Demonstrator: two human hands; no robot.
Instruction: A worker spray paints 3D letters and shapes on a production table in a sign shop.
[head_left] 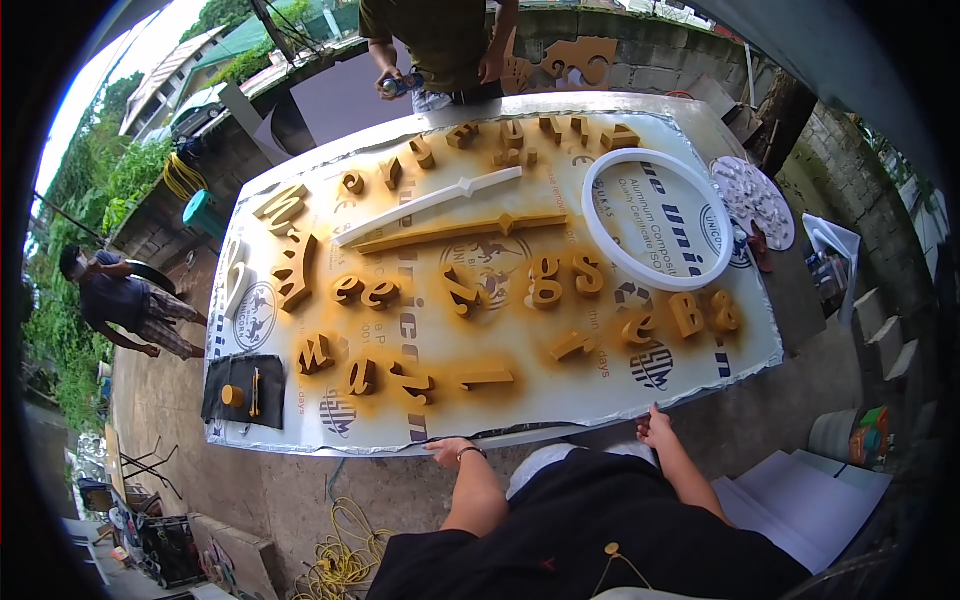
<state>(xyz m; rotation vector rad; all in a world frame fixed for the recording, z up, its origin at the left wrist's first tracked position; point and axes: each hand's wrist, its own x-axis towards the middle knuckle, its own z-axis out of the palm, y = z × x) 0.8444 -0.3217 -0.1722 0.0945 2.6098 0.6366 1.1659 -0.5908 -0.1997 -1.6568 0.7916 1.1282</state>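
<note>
My left hand, a metal band at its wrist, grips the front edge of a large board covered with a foil-edged printed sheet. My right hand holds the same edge farther right. Several raised letters lie on it in golden-yellow, with overspray around them. A long yellow bar lies beside a white bar. A large white ring is at the right, a white curved piece at the left edge. A dark pad at the front left carries a yellow cup and slim tools.
A co-worker across the board holds a spray can. Another person walks at left. A round tray of small pieces is at right, white sheets and a bucket lower right, coiled yellow cord on the floor.
</note>
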